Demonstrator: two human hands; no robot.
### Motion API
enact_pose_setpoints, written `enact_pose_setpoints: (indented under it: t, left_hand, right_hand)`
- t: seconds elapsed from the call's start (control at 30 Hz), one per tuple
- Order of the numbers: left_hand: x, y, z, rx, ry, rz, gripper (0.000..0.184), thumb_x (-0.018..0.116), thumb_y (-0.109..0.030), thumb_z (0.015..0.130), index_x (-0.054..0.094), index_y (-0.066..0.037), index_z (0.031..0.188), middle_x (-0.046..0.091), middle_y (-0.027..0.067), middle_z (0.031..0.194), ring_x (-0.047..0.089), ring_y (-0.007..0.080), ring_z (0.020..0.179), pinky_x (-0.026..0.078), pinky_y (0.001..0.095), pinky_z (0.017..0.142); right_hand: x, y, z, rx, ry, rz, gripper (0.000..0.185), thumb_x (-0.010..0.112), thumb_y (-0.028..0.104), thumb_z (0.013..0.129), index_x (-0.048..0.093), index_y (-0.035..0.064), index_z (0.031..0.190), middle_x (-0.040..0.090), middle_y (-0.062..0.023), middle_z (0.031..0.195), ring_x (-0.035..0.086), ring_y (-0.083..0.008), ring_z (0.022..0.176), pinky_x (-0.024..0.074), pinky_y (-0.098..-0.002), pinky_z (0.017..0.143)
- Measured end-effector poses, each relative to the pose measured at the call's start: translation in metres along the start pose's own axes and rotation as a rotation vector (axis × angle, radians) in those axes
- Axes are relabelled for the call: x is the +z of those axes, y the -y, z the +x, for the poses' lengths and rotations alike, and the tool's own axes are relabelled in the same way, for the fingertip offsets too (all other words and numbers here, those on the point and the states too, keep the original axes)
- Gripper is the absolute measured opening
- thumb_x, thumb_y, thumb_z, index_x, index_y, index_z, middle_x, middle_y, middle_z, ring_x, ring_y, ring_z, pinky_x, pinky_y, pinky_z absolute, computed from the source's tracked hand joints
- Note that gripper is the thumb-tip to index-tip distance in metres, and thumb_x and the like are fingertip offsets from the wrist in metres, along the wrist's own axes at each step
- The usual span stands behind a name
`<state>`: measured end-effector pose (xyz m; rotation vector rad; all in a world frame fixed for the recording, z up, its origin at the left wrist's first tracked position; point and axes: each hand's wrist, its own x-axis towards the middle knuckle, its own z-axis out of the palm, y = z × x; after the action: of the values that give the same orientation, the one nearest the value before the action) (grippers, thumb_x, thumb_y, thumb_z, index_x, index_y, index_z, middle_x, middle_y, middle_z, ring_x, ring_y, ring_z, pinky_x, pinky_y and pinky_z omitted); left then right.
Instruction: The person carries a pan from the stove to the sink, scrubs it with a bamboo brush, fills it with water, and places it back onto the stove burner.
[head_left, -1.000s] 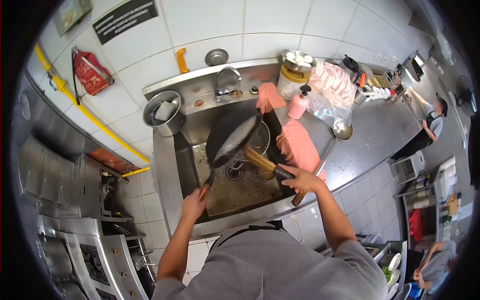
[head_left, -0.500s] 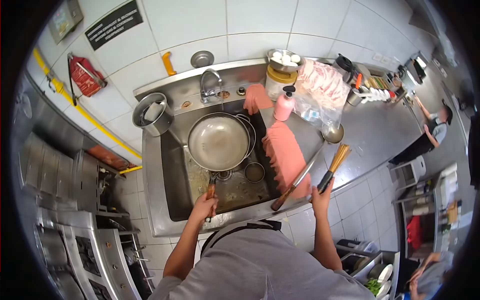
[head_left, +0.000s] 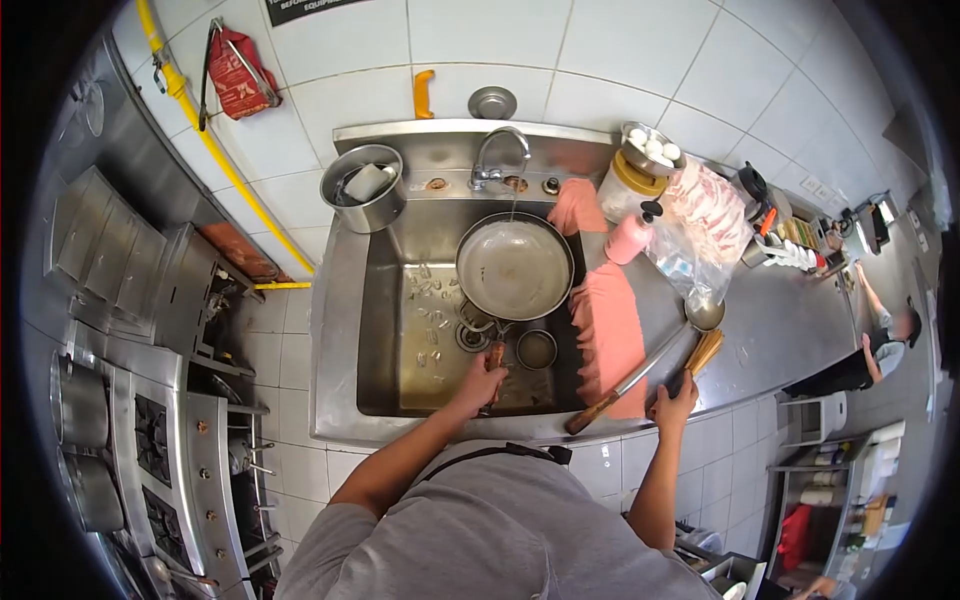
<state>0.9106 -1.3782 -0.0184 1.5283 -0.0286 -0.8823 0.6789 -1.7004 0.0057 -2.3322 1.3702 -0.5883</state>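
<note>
My left hand (head_left: 483, 385) is closed around the wooden handle of a wok (head_left: 515, 270). The wok is held over the sink (head_left: 385, 350), and cloudy water lies in its bottom. A thin stream runs down to it from the faucet (head_left: 500, 160). In my right hand (head_left: 675, 400) is a bamboo wok brush (head_left: 704, 352), gripped by its dark handle, bristles pointing away from me over the counter edge. Left of the brush, a long-handled ladle (head_left: 705, 312) lies across a pink cloth (head_left: 610, 345). A small round container (head_left: 537, 348) stands in the sink.
A metal pot (head_left: 364, 190) stands at the sink's back left corner. To the right are a pink pump bottle (head_left: 631, 233), a bowl of eggs (head_left: 652, 145) and bagged raw meat (head_left: 705, 205). Another person (head_left: 885, 345) stands far right; stove burners (head_left: 150, 440) are left.
The wok has moved right across the sink, baring more of its wet left floor. My left hand moved with it. The brush stays in my right hand, and the camera view has shifted.
</note>
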Motion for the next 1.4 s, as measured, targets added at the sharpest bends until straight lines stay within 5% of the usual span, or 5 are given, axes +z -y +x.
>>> enact_pose_setpoints:
  t: [0.23,0.43,1.0,1.17,1.4]
  left_hand:
    - [-0.016,0.033,0.024,0.316,0.023,0.103,0.039,0.062,-0.024,0.088,0.047,-0.004,0.117,0.053,0.0046,0.083,0.054,0.0112,0.068,0.046,0.0273,0.052]
    - [-0.059,0.006,0.026,0.053,0.083,-0.142,0.027,0.057,-0.026,0.092,0.054,-0.01,0.114,0.055,0.0022,0.089,0.054,0.01,0.072,0.046,0.0252,0.056]
    - [0.017,-0.226,0.236,0.27,0.075,-0.333,0.018,0.052,-0.025,0.093,0.056,-0.008,0.096,0.056,0.002,0.07,0.05,0.01,0.05,0.039,0.0243,0.042]
    - [0.042,-0.234,0.334,0.504,-0.056,0.054,0.019,0.052,-0.029,0.092,0.057,-0.01,0.095,0.051,0.0023,0.062,0.047,0.0111,0.047,0.034,0.0247,0.038]
    - [0.041,-0.235,0.317,0.413,0.116,-1.026,0.025,0.046,-0.021,0.094,0.047,-0.007,0.115,0.061,0.0102,0.084,0.056,0.0201,0.061,0.047,0.0322,0.054]
  right_hand:
    - [0.022,0.111,-0.03,-0.245,0.005,0.214,0.065,0.069,0.009,0.076,0.041,0.0045,0.134,0.047,-0.0191,0.127,0.045,-0.0333,0.118,0.0373,-0.0397,0.099]
    - [0.083,0.183,-0.081,-0.143,0.345,0.822,0.04,0.058,0.006,0.09,0.049,0.0022,0.129,0.061,-0.0054,0.104,0.059,-0.0115,0.087,0.0464,-0.0212,0.077]
    - [0.209,0.378,0.14,0.241,0.869,1.524,0.028,0.047,0.035,0.098,0.056,0.0098,0.107,0.055,0.004,0.076,0.045,-0.0083,0.056,0.0325,-0.0213,0.048]
    - [0.192,0.394,0.108,0.352,0.794,1.827,0.039,0.044,0.04,0.097,0.055,0.0054,0.112,0.063,-0.0068,0.098,0.062,-0.0169,0.083,0.0511,-0.0301,0.069]
    - [0.204,0.398,0.137,0.469,1.011,1.74,0.044,0.053,0.038,0.094,0.052,0.0013,0.118,0.06,-0.0114,0.105,0.063,-0.0228,0.089,0.0516,-0.0366,0.078]
